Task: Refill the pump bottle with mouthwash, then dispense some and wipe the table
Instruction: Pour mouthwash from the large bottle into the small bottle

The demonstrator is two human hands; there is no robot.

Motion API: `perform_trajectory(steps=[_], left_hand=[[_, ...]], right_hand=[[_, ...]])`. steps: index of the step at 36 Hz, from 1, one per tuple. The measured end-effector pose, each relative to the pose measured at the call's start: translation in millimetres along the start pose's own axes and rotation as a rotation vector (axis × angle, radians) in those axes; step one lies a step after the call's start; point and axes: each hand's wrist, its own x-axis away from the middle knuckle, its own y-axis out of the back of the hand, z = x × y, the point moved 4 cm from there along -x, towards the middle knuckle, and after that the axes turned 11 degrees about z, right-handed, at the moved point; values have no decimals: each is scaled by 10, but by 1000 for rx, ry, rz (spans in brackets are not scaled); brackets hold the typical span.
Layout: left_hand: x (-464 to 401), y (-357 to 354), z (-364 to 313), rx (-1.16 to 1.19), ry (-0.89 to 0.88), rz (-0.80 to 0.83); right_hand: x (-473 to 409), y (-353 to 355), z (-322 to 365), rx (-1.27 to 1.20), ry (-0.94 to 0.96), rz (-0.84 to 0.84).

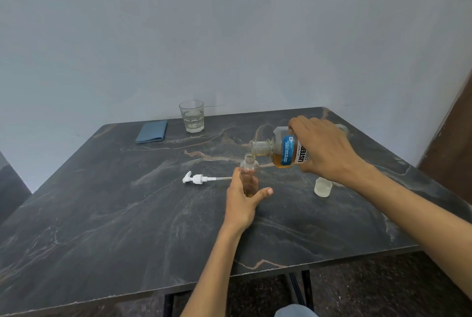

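A small clear pump bottle stands upright and uncapped at the middle of the dark marble table, with a little amber liquid at its bottom. My left hand grips its lower body. My right hand holds the mouthwash bottle tipped on its side, its open neck just above and to the right of the small bottle's mouth. Amber mouthwash lies along the tipped bottle's lower side. The white pump head with its dip tube lies flat to the left of the small bottle.
A translucent cap sits on the table under my right wrist. At the back stand a drinking glass with some clear liquid and a folded blue cloth. A wall runs behind the table; its front edge is near me.
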Motion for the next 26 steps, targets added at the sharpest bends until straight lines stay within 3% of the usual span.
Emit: perform_trajectory(steps=[26], left_hand=[[1,11,3,-22,-7,-11]], right_hand=[[7,13,12,-3,-4,7]])
